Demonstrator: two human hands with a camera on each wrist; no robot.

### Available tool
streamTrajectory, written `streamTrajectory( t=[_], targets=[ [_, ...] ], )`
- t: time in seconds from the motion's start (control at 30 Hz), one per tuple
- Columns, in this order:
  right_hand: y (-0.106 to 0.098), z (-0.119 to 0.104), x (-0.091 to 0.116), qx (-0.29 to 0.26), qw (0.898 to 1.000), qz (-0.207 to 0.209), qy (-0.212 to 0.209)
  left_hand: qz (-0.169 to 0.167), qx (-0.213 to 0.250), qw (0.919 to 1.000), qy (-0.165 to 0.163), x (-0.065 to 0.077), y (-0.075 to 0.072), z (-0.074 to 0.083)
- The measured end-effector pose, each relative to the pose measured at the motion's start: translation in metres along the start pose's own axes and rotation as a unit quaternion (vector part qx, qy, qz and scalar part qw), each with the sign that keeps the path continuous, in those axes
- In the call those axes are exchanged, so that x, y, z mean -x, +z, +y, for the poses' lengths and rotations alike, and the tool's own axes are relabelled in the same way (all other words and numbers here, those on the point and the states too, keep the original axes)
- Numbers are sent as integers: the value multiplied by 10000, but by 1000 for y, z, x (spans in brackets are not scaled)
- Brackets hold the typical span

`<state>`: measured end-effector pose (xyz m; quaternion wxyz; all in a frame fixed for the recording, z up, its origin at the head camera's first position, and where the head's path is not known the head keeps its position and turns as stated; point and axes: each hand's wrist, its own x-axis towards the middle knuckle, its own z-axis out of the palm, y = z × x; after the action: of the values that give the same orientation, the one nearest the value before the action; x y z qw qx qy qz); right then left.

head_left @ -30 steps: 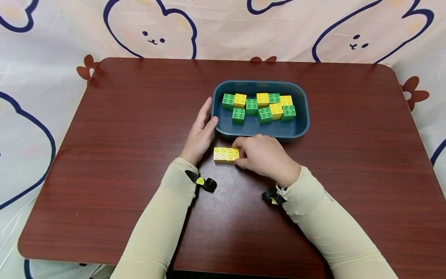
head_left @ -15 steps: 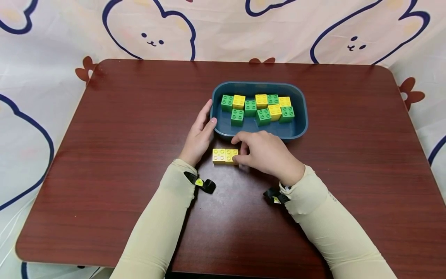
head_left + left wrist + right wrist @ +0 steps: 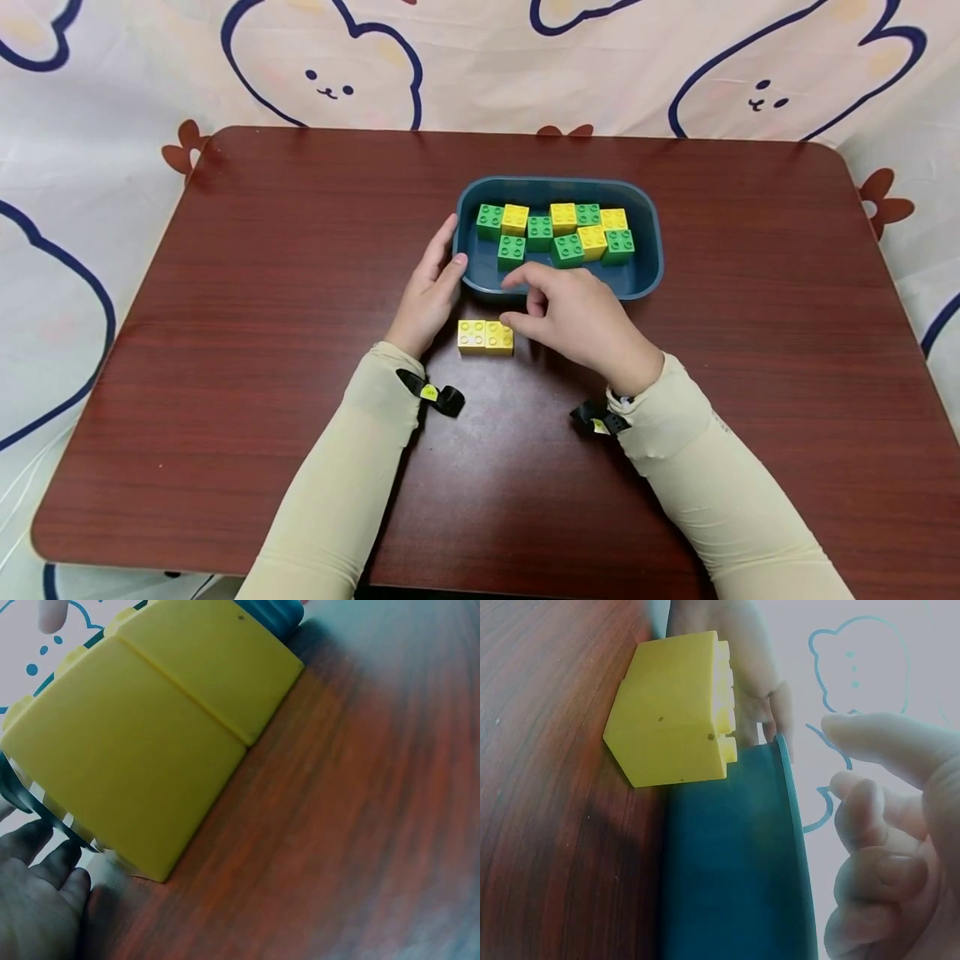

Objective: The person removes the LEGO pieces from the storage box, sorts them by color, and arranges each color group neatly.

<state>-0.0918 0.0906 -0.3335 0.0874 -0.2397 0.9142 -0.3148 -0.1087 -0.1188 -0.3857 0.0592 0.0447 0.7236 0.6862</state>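
Two yellow toy bricks [image 3: 485, 342] stand side by side on the table [image 3: 247, 375], just in front of a blue plastic bin [image 3: 517, 287]. My left hand [image 3: 426, 304] rests against the bin's left end, fingers straight along its outside and thumb at the rim. Over the bin's front edge hovers my right hand [image 3: 581, 321], its thumb and index finger spread apart with nothing between them. In the right wrist view its other fingers [image 3: 881, 874] are loosely curled. The paired yellow bricks [image 3: 150, 742] loom large in the left wrist view, studs facing up.
Inside the bin sit several green bricks [image 3: 512, 252] and several yellow bricks [image 3: 592, 242]. A patterned cloth [image 3: 480, 67] hangs behind the table's far edge. A black strap camera [image 3: 450, 401] sits on the left wrist.
My right hand has let go of the right yellow brick and risen away, up and to the right, thumb and index finger spreading. The left hand stays at the bin.
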Motion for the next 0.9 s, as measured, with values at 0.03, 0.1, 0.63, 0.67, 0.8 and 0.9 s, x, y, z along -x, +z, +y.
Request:
streamTrajectory(
  t=[0.03, 0.1, 0.63, 0.67, 0.8, 0.9],
  targets=[
    [0, 0, 0, -29, 10000, 58, -18, 6, -19, 10000, -1, -2, -1, -3],
    [-1, 1, 0, -118, 9998, 163, -64, 15, -38, 10000, -3, -5, -2, -11],
    [-4, 17, -12, -1321, 9889, 686, -17, 72, 16, 9998, 201, -11, -5, -28],
    [-4, 19, -13, -1375, 9876, 751, 36, 71, 16, 9998, 202, -11, -4, -28],
    [-6, 26, -17, -1508, 9835, 966, 250, 50, 43, 9997, 221, -11, -3, -28],
    [-8, 30, -22, -1532, 9830, 923, 405, 65, 51, 9997, 209, -10, -3, -28]
  ],
)
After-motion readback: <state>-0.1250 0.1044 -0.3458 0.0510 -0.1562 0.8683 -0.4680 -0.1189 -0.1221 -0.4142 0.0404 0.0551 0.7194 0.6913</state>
